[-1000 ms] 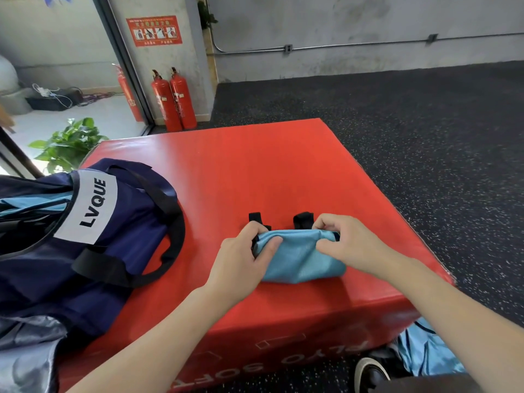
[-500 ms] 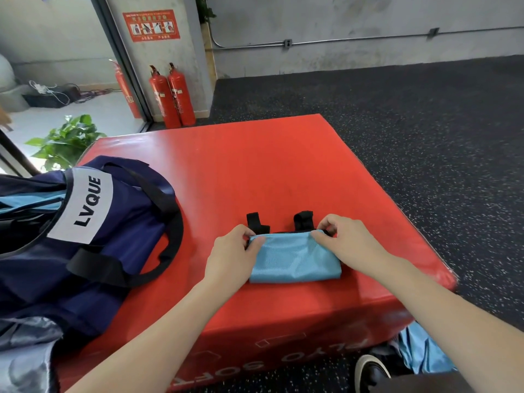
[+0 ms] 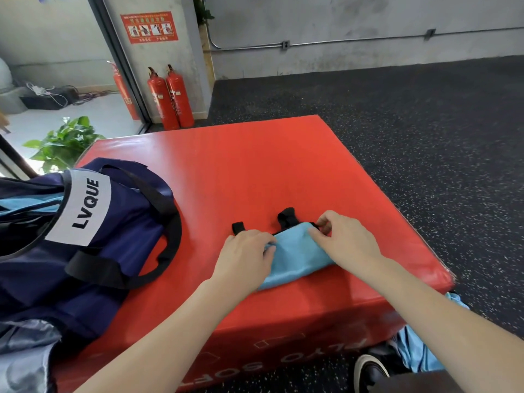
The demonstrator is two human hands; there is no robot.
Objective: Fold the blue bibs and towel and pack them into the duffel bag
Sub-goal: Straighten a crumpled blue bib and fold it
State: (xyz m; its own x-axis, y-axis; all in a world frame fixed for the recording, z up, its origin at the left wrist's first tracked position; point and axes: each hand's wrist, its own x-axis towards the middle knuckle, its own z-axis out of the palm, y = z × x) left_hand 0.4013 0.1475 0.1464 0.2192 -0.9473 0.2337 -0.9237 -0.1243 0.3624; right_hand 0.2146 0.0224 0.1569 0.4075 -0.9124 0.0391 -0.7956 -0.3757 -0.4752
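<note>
Head view, looking down over a red padded box that stands on dark speckled flooring. A folded blue bib lies on the box near its front edge, with two black strap ends poking out from its far side. The left hand sits on the bib's left end, fingers curled over the cloth and gripping it. The right hand is on the bib's right end; its thumb and fingertips pinch the cloth at the far right corner, and the rest of the hand covers the fabric below. The two hands are close together, only a strip of blue showing between them.

On the left part of the box lies the navy duffel bag, with a white label reading LVQUE and a black carry handle looping toward the bib without touching it. Light blue fabric shows inside the bag's opening at far left. More light blue cloth hangs below the box's front right corner, beside a dark shoe. Against the far wall stand two red fire extinguishers, with a third behind the door frame, and a green plant sits at left
</note>
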